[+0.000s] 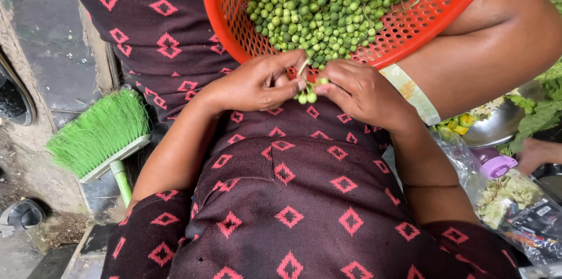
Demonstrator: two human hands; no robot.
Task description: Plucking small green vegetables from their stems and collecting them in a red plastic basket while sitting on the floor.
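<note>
In the head view, the left hand and the right hand meet over the lap, at the near rim of an orange basket that rests tilted on the knees. Both hands are closed in a pinch on a small sprig of green berries, fingertips nearly touching; a thin stem sticks up between them. The basket holds a heap of the same green berries, some on stems. A green broom lies on the floor at left. At right sit a metal bowl and leafy greens.
</note>
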